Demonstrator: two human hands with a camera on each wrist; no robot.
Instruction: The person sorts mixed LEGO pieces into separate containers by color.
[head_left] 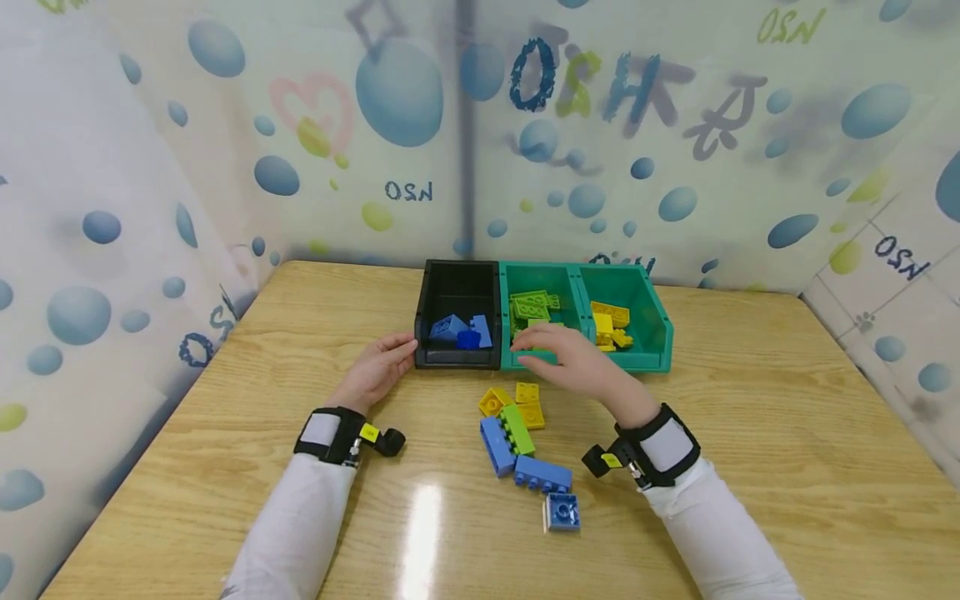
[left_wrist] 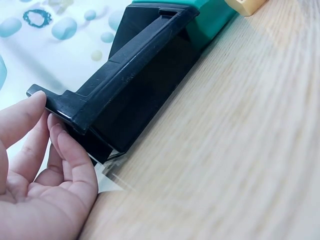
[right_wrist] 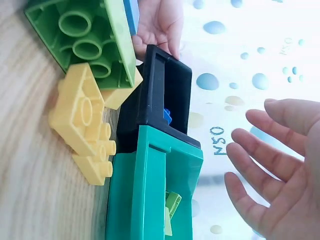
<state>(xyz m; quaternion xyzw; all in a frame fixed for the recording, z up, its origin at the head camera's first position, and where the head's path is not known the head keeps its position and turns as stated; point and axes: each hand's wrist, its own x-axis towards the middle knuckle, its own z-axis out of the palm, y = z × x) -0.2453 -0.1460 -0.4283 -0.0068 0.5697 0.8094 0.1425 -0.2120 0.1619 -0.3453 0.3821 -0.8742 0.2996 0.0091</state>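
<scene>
My left hand (head_left: 381, 367) grips the front left corner of a black bin (head_left: 459, 360). In the left wrist view its thumb (left_wrist: 36, 107) lies at the lip and the curled fingers bear against the side. Blue toy bricks (head_left: 450, 327) sit inside that bin. Over the front of the middle green bin (head_left: 514, 360) hovers my right hand (head_left: 573, 360), fingers spread and holding nothing, as the right wrist view shows. That bin contains light green bricks (head_left: 531, 307), partly hidden behind the hand. Yellow bricks (head_left: 611, 315) lie in the right green bin (head_left: 654, 354).
In front of the bins lie loose bricks: several yellow ones (head_left: 531, 415), one light green brick (head_left: 517, 429) and several blue ones (head_left: 543, 473). The three bins stand side by side near the table's back edge, before a patterned curtain (head_left: 480, 158).
</scene>
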